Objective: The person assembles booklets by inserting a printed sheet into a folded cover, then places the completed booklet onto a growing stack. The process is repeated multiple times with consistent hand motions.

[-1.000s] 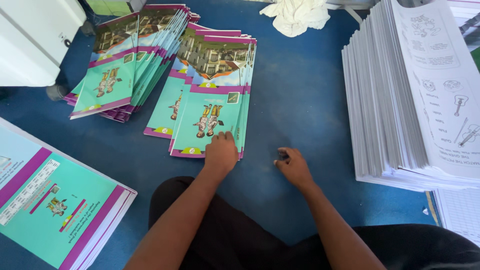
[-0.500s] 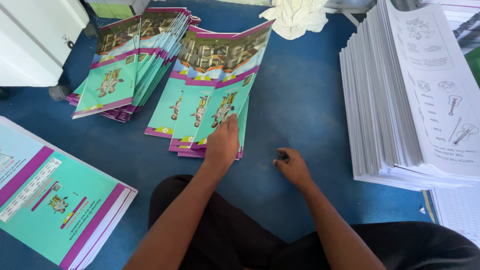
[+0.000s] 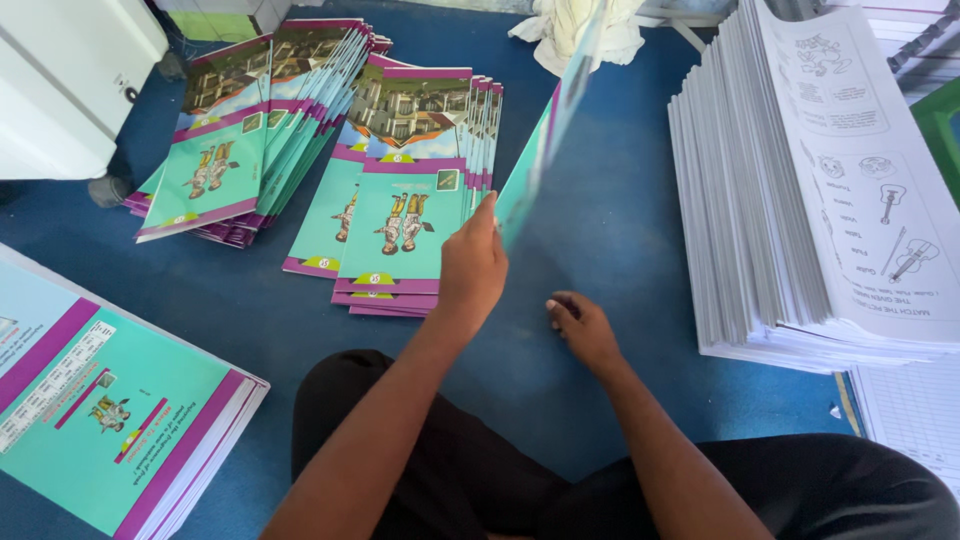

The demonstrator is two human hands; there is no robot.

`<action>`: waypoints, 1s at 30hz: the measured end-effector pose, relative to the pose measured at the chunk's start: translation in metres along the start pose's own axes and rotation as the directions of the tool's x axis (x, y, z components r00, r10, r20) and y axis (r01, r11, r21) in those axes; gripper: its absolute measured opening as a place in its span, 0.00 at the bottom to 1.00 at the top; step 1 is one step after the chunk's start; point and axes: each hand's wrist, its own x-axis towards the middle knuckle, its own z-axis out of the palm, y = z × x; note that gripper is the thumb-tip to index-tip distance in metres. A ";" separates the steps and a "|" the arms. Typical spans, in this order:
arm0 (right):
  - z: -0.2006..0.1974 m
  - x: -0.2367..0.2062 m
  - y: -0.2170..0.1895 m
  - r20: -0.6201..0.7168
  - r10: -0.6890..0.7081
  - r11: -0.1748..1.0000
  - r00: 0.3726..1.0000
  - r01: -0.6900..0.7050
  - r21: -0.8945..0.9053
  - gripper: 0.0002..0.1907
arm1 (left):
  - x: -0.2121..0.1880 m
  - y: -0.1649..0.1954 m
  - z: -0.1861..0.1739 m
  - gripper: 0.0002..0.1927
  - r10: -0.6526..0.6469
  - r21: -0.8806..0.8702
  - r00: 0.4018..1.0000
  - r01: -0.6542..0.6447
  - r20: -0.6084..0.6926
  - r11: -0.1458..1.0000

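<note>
One lifted cover (image 3: 545, 150), two hands.

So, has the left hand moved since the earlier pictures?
Yes. The left hand has lifted a teal cover sheet off the middle fanned pile, raising it up and to the right; earlier it pressed flat on that pile's near edge.

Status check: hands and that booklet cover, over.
Left hand gripping a lifted teal cover sheet, blurred, edge-on. Right hand resting on the blue floor, empty. Fanned cover stack beside it; nothing blocking.
</note>
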 end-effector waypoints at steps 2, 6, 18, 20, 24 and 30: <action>0.000 0.001 0.000 -0.010 0.003 0.999 1.000 -0.002 0.041 0.20 | -0.001 0.005 0.002 0.20 -0.038 -0.079 0.999 0.038 -0.007 0.996; -0.001 0.006 -0.002 -0.057 0.085 0.964 0.995 -0.067 0.257 0.25 | -0.008 0.006 0.010 0.19 -0.259 -0.240 0.962 0.273 0.087 0.932; -0.023 0.010 0.017 -0.301 0.126 0.992 0.945 -0.124 0.024 0.23 | -0.073 -0.052 0.051 0.21 -0.612 -0.479 0.727 0.677 0.311 0.559; -0.029 0.010 0.016 -0.327 0.141 0.984 0.935 -0.168 -0.056 0.22 | -0.081 -0.056 0.055 0.21 -0.656 -0.430 0.659 0.746 0.367 0.509; -0.042 0.006 0.002 -0.322 0.219 0.959 0.921 -0.264 -0.101 0.21 | -0.092 -0.066 0.060 0.19 -0.680 -0.178 0.617 0.778 0.396 0.602; -0.066 0.000 -0.021 -0.278 0.210 0.938 0.937 -0.274 -0.214 0.22 | -0.108 -0.079 0.068 0.15 -0.355 0.273 0.876 0.272 0.327 0.923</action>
